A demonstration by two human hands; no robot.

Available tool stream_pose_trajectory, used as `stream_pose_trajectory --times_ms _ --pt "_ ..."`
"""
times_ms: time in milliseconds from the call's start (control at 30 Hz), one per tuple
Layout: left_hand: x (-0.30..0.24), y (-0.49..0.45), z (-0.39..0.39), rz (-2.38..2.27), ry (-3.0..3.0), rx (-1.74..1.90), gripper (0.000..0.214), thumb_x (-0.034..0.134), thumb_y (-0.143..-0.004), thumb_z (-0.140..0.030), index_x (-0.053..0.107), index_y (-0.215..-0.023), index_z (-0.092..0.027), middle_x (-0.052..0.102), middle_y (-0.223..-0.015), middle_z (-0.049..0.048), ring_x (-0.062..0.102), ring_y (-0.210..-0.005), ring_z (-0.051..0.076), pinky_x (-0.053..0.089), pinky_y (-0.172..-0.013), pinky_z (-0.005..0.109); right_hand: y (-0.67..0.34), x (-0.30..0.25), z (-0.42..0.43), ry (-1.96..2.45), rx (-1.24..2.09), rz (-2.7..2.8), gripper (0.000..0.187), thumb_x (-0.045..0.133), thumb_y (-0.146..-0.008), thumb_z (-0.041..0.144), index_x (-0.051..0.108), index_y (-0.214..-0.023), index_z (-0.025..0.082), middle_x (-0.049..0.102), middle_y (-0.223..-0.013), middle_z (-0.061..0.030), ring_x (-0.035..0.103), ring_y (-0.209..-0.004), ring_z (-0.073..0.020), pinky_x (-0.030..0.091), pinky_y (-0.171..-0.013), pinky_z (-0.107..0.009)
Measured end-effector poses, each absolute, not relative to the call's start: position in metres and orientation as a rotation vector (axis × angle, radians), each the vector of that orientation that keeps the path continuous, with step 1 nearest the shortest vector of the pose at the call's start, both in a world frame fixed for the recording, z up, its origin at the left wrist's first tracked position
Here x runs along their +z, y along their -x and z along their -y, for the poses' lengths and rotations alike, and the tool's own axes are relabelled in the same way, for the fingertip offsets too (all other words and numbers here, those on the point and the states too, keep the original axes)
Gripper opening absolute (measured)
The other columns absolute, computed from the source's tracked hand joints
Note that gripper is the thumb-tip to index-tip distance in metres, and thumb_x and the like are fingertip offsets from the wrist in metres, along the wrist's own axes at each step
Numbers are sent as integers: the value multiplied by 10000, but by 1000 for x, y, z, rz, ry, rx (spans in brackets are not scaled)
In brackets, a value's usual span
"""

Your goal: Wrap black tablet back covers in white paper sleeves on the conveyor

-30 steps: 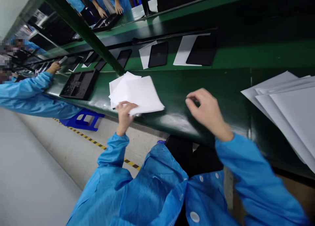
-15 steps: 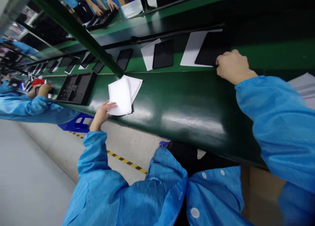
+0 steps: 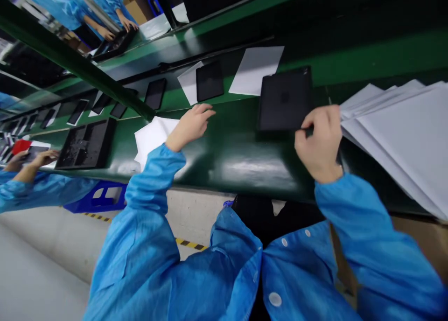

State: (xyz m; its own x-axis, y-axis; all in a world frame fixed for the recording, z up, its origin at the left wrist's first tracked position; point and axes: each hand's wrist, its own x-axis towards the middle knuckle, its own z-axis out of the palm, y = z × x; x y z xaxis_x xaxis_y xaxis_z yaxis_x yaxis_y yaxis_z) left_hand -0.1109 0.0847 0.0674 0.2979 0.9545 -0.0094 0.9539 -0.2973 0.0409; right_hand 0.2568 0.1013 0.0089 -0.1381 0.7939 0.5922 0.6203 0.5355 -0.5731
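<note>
My right hand (image 3: pixel 318 141) pinches the near edge of a black tablet (image 3: pixel 285 99), with a faint mark at its centre and a small hole at the far corner. The tablet is over the green bench (image 3: pixel 241 157). Nothing is in my left hand (image 3: pixel 192 125); its fingers reach out above the bench, to the left of the tablet. Behind that hand are some white sheets (image 3: pixel 150 136), partly covered by my wrist. A single white sheet (image 3: pixel 257 69) lies past the tablet on the belt.
Large white sheets (image 3: pixel 406 129) are piled at my right. Another black tablet (image 3: pixel 209 81) lies partly on paper, with several more down the line. A green post (image 3: pixel 80 69) slants across the left. Beyond it are a black divided tray (image 3: pixel 86 143) and a co-worker's hands (image 3: pixel 38 160).
My right hand has drawn the tablet off its white sheet toward me. My left hand has left the white sheets and moved right. The view has shifted toward the right.
</note>
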Motion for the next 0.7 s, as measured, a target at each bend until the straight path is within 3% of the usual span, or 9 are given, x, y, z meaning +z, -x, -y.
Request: stream_pose_trajectory --times_ms 100,233,333,467,533,633,700 --pt "48 68 -168 -1842 -2503 -12 582 544 -907 24 629 -1458 -145 567 -1579 154 540 -1442 285 461 -1245 504 -287 -6 -30 1177 169 1745 260 560 -753 84 378 -795 265 604 -930 -85 666 -924 -275 558 -811 -468" --pt "48 27 -237 -1925 -2388 -349 567 648 -906 66 586 -1433 -133 573 -1566 84 577 -1261 145 475 -1200 369 -321 -26 46 1292 176 1649 251 555 -739 55 414 -791 257 660 -952 -81 681 -869 -259 542 -700 -410" --pt "52 1 -258 -1922 -2377 -499 481 667 -915 78 589 -1363 -79 641 -1426 52 588 -1096 113 462 -1181 368 -334 -39 79 1316 185 1594 238 535 -770 23 502 -848 246 661 -1015 -88 691 -922 -260 568 -764 -428" --pt "52 -22 -265 -1959 -2397 -472 297 610 -986 34 598 -1260 -80 653 -1287 13 530 -1080 122 440 -1156 370 -335 -62 103 1520 267 1381 303 580 -860 87 592 -1120 242 620 -1235 -143 667 -1161 -311 587 -914 -500" --pt "51 -29 -260 -2084 -2348 -237 217 609 -999 -5 593 -1193 -101 639 -1257 -1 491 -1086 113 432 -1132 326 -332 -74 109 1546 314 1220 376 626 -896 164 560 -1257 245 568 -1352 -173 630 -1273 -327 581 -974 -522" --pt "50 -30 -234 -2247 -2204 469 163 573 -981 -5 565 -1093 -123 628 -1175 7 490 -1065 103 440 -1088 277 -332 -89 114 1483 386 989 532 646 -933 253 462 -1432 267 489 -1494 -198 568 -1408 -324 581 -1017 -511" --pt "51 -22 -203 -2185 -2111 937 147 531 -973 -28 533 -1059 -147 625 -1096 11 528 -1031 109 478 -1037 268 -338 -97 117 1445 488 868 564 640 -950 289 430 -1474 288 532 -1482 -179 605 -1370 -292 601 -985 -467"
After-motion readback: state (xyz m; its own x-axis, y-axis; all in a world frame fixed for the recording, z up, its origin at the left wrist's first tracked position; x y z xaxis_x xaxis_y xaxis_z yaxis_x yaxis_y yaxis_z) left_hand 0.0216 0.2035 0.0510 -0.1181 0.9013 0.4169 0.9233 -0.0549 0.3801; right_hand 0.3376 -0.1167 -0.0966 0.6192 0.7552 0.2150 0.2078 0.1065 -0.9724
